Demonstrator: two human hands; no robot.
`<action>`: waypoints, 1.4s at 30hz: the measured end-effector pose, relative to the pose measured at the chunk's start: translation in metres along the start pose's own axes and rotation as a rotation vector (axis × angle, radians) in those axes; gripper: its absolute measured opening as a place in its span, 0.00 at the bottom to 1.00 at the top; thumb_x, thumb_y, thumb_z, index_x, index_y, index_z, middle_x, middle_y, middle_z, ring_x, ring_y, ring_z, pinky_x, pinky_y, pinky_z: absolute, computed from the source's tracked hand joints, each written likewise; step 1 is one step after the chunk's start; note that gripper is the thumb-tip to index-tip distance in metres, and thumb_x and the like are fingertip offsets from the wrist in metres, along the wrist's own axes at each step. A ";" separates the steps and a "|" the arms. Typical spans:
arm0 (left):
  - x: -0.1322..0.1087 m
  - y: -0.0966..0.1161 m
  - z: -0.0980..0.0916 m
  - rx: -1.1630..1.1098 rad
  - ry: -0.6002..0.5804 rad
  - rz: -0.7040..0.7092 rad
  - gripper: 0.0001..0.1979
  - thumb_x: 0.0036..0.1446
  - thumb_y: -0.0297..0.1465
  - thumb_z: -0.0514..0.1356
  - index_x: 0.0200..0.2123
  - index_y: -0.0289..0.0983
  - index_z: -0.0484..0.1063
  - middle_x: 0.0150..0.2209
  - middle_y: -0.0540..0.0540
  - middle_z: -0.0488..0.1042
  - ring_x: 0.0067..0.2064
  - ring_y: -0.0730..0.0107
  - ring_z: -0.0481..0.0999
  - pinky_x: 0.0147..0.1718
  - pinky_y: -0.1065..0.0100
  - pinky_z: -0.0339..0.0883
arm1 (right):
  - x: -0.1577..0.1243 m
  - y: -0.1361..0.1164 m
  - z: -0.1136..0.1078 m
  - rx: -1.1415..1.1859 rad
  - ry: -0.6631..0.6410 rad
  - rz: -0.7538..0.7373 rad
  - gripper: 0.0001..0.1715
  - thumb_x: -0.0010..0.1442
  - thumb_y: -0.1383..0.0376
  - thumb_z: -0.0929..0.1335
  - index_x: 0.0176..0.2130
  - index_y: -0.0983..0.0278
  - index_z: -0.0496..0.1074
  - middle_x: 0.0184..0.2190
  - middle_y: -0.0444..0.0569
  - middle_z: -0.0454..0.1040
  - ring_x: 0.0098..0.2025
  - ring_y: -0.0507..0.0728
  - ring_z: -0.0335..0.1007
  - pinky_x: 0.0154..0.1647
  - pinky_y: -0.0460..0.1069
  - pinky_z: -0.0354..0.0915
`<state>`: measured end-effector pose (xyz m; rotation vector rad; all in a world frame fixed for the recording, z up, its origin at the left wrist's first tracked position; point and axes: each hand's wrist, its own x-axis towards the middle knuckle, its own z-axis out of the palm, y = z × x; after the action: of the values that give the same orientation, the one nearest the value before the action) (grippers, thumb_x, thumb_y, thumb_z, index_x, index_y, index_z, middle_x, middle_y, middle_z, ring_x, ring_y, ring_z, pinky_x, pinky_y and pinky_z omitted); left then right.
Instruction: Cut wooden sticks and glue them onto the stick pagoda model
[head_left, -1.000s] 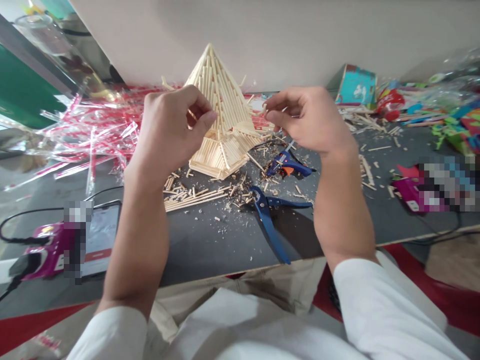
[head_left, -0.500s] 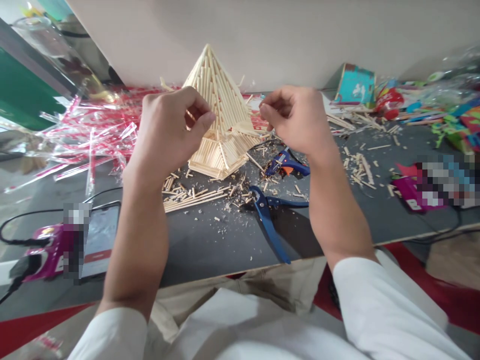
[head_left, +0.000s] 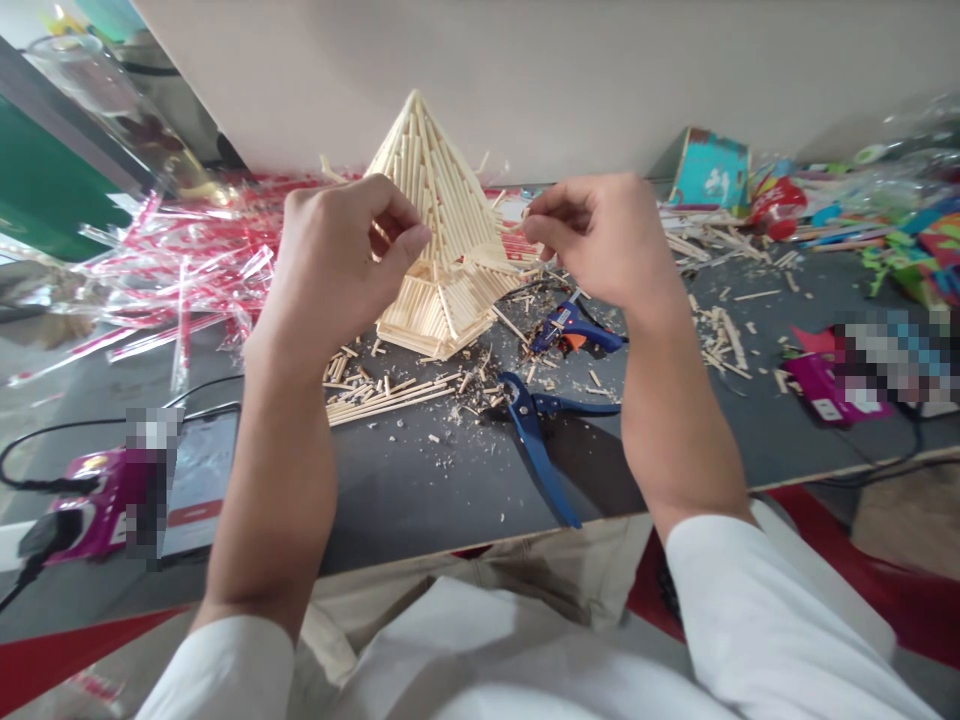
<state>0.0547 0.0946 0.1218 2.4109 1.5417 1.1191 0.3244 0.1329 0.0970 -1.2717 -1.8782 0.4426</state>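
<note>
A pointed cone-like model of pale thin sticks (head_left: pixel 442 200) stands near the back of the dark table, with a faceted stick base in front. My left hand (head_left: pixel 349 250) is raised at its left side, thumb and fingertips pinched; whatever lies between them is too small to make out. To the model's right hovers my right hand (head_left: pixel 592 235), also pinched, with a tiny pale bit at the fingertips that I cannot identify. Below the right hand lies a blue glue gun (head_left: pixel 574 328). Blue-handled cutters (head_left: pixel 536 440) rest open nearer the front edge.
Red and clear plastic wrappers (head_left: pixel 187 250) heap up at the left. A phone (head_left: pixel 201 480) and a purple box with cables (head_left: pixel 94 500) lie front left. Cut sticks (head_left: pixel 390 400) and crumbs litter the middle. A teal cup (head_left: pixel 710 172) and a purple packet (head_left: pixel 836 385) are at the right.
My right hand has shifted slightly right, and its fingertips have changed position a little. My left hand and the stick model look unmoved.
</note>
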 end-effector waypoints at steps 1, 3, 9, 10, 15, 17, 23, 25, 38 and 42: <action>0.000 0.000 0.000 -0.006 0.008 0.005 0.04 0.61 0.34 0.65 0.37 0.43 0.80 0.33 0.51 0.82 0.33 0.68 0.79 0.43 0.62 0.73 | 0.000 0.000 -0.001 -0.003 -0.013 0.002 0.20 0.59 0.44 0.76 0.36 0.56 0.79 0.30 0.50 0.82 0.34 0.64 0.80 0.33 0.56 0.74; 0.000 0.000 0.001 -0.010 0.009 0.009 0.03 0.61 0.34 0.66 0.37 0.42 0.80 0.33 0.51 0.82 0.32 0.69 0.78 0.43 0.63 0.73 | -0.001 0.000 -0.002 -0.016 -0.030 0.010 0.19 0.61 0.45 0.75 0.36 0.57 0.80 0.30 0.49 0.82 0.33 0.63 0.80 0.34 0.56 0.75; 0.000 -0.001 0.002 0.009 0.021 0.012 0.04 0.61 0.32 0.66 0.37 0.39 0.81 0.32 0.51 0.82 0.32 0.72 0.78 0.43 0.68 0.72 | -0.003 0.001 -0.006 -0.084 -0.102 0.040 0.14 0.65 0.53 0.74 0.35 0.60 0.81 0.27 0.48 0.80 0.31 0.59 0.79 0.37 0.54 0.74; 0.000 -0.002 0.002 0.010 0.016 0.011 0.04 0.62 0.32 0.66 0.38 0.39 0.81 0.33 0.52 0.82 0.32 0.72 0.78 0.43 0.68 0.71 | -0.002 0.002 -0.007 -0.097 -0.112 0.039 0.12 0.64 0.55 0.75 0.35 0.61 0.81 0.26 0.47 0.79 0.30 0.58 0.78 0.37 0.53 0.74; 0.000 0.000 0.000 0.028 0.023 0.038 0.04 0.62 0.32 0.66 0.38 0.38 0.81 0.33 0.52 0.81 0.33 0.75 0.76 0.42 0.70 0.70 | -0.001 0.007 -0.011 -0.132 -0.098 0.038 0.12 0.61 0.60 0.76 0.28 0.62 0.78 0.21 0.45 0.76 0.27 0.56 0.76 0.35 0.53 0.74; -0.001 0.002 -0.005 0.041 0.030 0.064 0.05 0.62 0.31 0.65 0.37 0.37 0.82 0.33 0.51 0.81 0.33 0.75 0.76 0.40 0.70 0.69 | 0.000 0.009 -0.015 -0.079 -0.090 0.076 0.12 0.61 0.61 0.76 0.28 0.62 0.77 0.20 0.45 0.75 0.26 0.56 0.76 0.33 0.53 0.74; -0.010 0.005 -0.031 0.076 0.085 0.069 0.07 0.63 0.32 0.66 0.39 0.34 0.82 0.34 0.51 0.81 0.30 0.78 0.75 0.38 0.72 0.68 | -0.003 0.016 -0.025 0.138 0.072 0.102 0.14 0.54 0.61 0.81 0.32 0.61 0.75 0.25 0.47 0.77 0.31 0.58 0.79 0.33 0.53 0.77; -0.015 0.008 -0.041 0.105 0.130 0.063 0.08 0.62 0.33 0.66 0.39 0.34 0.82 0.33 0.52 0.79 0.29 0.79 0.74 0.38 0.72 0.69 | -0.004 0.018 -0.027 0.142 0.136 0.072 0.14 0.55 0.62 0.81 0.34 0.61 0.75 0.28 0.47 0.78 0.32 0.58 0.79 0.34 0.54 0.77; -0.068 -0.002 -0.035 0.021 -0.126 -0.088 0.07 0.64 0.35 0.63 0.39 0.40 0.81 0.34 0.49 0.83 0.32 0.72 0.77 0.39 0.68 0.71 | -0.068 0.080 -0.007 0.029 0.182 0.044 0.11 0.71 0.55 0.66 0.42 0.57 0.75 0.20 0.41 0.65 0.22 0.54 0.65 0.33 0.53 0.72; -0.098 -0.021 -0.001 -0.298 -0.178 -0.404 0.10 0.63 0.38 0.65 0.36 0.38 0.79 0.27 0.48 0.79 0.26 0.72 0.76 0.26 0.72 0.69 | -0.086 0.109 0.003 0.171 0.288 0.142 0.18 0.70 0.49 0.66 0.46 0.57 0.76 0.22 0.42 0.70 0.20 0.55 0.67 0.26 0.52 0.71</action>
<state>0.0148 0.0251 0.0611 1.8461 1.5771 0.9434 0.4030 0.1043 -0.0141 -1.2836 -1.4857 0.4577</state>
